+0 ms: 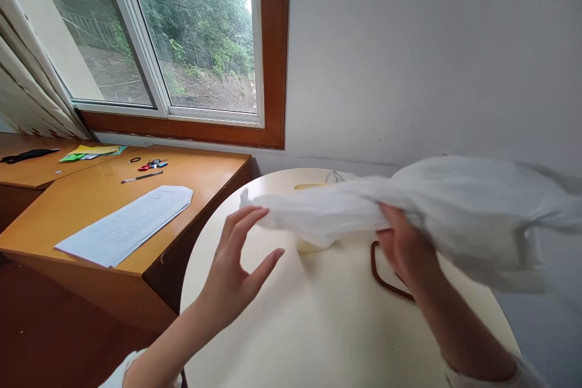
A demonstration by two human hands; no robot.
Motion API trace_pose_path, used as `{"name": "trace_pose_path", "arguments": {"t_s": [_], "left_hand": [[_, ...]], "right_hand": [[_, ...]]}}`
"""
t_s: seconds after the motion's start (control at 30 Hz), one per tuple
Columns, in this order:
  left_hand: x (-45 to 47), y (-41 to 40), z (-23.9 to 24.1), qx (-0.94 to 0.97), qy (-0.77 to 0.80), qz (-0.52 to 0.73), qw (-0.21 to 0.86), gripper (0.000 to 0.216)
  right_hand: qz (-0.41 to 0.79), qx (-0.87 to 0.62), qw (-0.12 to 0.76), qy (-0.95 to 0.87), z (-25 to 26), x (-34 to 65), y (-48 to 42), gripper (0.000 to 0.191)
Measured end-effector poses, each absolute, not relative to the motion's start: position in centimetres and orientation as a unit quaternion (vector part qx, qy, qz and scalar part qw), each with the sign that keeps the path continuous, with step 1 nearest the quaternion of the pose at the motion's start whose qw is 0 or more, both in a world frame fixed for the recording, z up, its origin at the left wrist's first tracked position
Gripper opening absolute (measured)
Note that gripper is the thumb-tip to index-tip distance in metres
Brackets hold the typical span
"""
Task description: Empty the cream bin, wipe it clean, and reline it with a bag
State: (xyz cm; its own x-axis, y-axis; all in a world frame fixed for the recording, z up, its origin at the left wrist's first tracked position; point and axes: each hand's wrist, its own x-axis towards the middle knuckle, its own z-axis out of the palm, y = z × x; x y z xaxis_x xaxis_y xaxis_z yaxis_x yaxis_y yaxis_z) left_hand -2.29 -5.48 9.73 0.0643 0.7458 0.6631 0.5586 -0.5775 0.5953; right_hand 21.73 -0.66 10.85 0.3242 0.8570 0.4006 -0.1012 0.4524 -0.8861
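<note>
A white, thin plastic bag [473, 206] stretches sideways above the round cream table [273, 339], its right part puffed out and smeared by motion. My right hand [402, 242] is closed around the gathered middle of the bag. Near the bag's narrow left end, my left hand [240, 260] has its fingers and thumb apart, holding nothing. Below my right hand lies a brown curved strip like a handle or frame [386, 285], partly hidden by that hand. A yellowish item [311, 186] shows behind the bag, mostly covered, so its kind is unclear.
To the left stands a wooden desk [182, 160] with stapled-looking papers [131, 224], a pen [142, 176], keys [153, 164] and a yellow sheet [93, 150]. A dark cloth-like item [30, 156] lies farther left. The window [195, 30] and grey wall [409, 48] bound the back.
</note>
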Motion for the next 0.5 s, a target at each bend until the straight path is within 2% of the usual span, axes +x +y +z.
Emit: {"name": "trace_pose_path", "arguments": {"t_s": [0.07, 0.2, 0.37, 0.5], "left_hand": [[-1.9, -4.4, 10.1, 0.739, 0.463, 0.486, 0.057, 0.056], [-1.1, -2.8, 10.4, 0.742, 0.458, 0.481, 0.092, 0.051], [-0.1, 0.2, 10.3, 0.731, 0.459, 0.485, 0.136, 0.055], [1.4, 3.3, 10.3, 0.733, 0.488, 0.417, 0.226, 0.059]], "right_hand": [[0.338, -0.35, 0.748, -0.451, 13.7, 22.8, 0.6, 0.036], [0.38, -0.285, 0.768, -0.43, 17.1, 25.0, 3.1, 0.032], [0.474, -0.355, 0.719, -0.363, 15.2, 27.9, 6.7, 0.022], [0.469, -0.434, 0.687, -0.345, 12.4, 29.4, 8.2, 0.021]]}}
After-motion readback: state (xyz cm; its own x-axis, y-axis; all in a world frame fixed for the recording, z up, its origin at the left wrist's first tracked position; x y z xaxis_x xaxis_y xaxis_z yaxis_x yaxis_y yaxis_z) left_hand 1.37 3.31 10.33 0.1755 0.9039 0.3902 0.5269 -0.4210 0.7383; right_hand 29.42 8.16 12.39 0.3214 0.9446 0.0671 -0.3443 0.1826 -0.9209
